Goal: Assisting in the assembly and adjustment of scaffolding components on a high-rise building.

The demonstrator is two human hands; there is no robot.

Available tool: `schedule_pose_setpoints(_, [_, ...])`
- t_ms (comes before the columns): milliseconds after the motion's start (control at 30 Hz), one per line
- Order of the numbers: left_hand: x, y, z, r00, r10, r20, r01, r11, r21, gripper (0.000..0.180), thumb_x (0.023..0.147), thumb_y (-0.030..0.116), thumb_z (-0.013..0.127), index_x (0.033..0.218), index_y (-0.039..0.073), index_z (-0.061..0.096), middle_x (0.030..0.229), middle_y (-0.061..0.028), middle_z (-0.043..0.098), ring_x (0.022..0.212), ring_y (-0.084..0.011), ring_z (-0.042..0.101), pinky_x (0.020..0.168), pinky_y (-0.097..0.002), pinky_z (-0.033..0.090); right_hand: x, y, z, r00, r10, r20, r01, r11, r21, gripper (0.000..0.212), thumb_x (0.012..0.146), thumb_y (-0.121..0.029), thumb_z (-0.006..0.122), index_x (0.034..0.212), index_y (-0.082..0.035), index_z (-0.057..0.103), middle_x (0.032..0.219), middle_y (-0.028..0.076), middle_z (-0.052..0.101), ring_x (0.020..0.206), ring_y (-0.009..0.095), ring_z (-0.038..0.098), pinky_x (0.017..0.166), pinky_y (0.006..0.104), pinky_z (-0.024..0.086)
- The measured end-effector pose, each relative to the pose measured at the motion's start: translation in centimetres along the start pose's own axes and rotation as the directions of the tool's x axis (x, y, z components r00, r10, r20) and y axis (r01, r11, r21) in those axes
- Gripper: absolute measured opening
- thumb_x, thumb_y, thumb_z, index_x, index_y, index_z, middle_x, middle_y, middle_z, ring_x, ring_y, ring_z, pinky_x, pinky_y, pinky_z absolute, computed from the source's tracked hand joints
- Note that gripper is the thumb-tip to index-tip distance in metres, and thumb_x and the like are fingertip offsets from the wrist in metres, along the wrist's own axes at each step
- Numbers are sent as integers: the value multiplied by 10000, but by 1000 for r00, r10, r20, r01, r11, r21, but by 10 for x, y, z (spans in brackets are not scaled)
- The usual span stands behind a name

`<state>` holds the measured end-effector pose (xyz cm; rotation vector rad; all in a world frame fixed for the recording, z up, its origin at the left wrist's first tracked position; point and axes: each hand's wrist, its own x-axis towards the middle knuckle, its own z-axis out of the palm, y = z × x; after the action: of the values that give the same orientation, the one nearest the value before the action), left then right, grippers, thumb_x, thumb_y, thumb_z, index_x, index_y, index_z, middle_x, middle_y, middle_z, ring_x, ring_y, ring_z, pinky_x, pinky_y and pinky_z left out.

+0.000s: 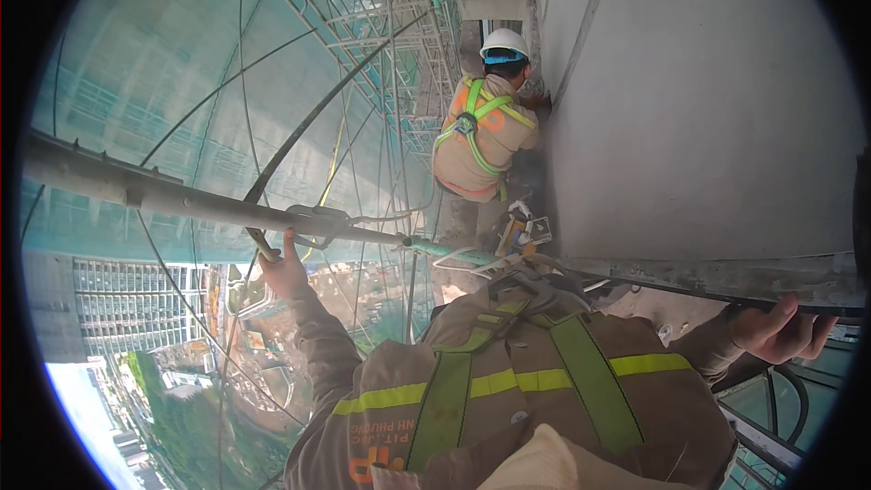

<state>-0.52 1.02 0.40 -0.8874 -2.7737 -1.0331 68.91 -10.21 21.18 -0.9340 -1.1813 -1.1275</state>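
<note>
My left hand [288,276] is raised just under a grey scaffold pipe [195,203], thumb up beside it. Its fingers close round a short pale green bar end [263,243]; part of the grip is hidden. Close to that hand, a large metal safety hook [319,223] hangs over the pipe with a rope [381,217] running from it. On the far right, my right hand [782,331] has curled fingers at the lower edge of a long flat grey bar [726,276], its thumb against the edge. The bar lies along the bottom of a smooth grey wall [699,109].
A co-worker in white helmet [505,40] and green harness [467,123] crouches ahead, one hand at the wall. Tools [522,231] lie behind that person. Scaffold frames [399,18] and green netting [163,63] stand left. Far below are trees [181,426] and buildings [136,304].
</note>
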Motion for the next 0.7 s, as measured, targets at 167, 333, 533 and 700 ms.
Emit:
schedule_pose_setpoints(167, [3, -3, 2, 992, 71, -100, -74, 997, -31, 806, 678, 714, 792, 938, -29, 620, 783, -113, 642, 727, -323, 632, 719, -443, 499, -3, 13, -13, 970, -234, 59, 238, 969, -64, 207, 855, -142, 720, 879, 51, 648, 1274, 247, 489, 1241, 358, 519, 959, 487, 531])
schedule_pose_setpoints(333, [10, -17, 9, 986, 98, -136, -102, 995, -17, 841, 673, 716, 793, 986, -47, 625, 789, -114, 646, 732, -314, 634, 728, -437, 500, -3, 8, -10, 998, -69, 0, 69, 996, 62, 185, 847, -118, 712, 883, 55, 657, 1259, 251, 512, 1218, 390, 538, 947, 506, 532])
schedule_pose_setpoints(533, [3, -3, 4, 991, 76, -114, -78, 997, -13, 841, 666, 718, 796, 988, -40, 624, 816, -124, 662, 743, -333, 639, 732, -444, 500, -5, 7, -10, 999, -50, -1, 50, 998, 32, 199, 838, -134, 724, 875, 51, 660, 1233, 244, 523, 1232, 384, 532, 952, 502, 530])
schedule_pose_setpoints(700, [1, 3, -3, 999, 23, 26, -25, 997, 69, 846, 720, 725, 723, 1132, -6, 620, 995, -166, 698, 904, -398, 680, 767, -511, 509, -1, 1, -6, 999, -45, 17, 45, 999, -18, 205, 846, -145, 722, 884, 49, 668, 1241, 236, 517, 1231, 377, 530, 966, 513, 510])
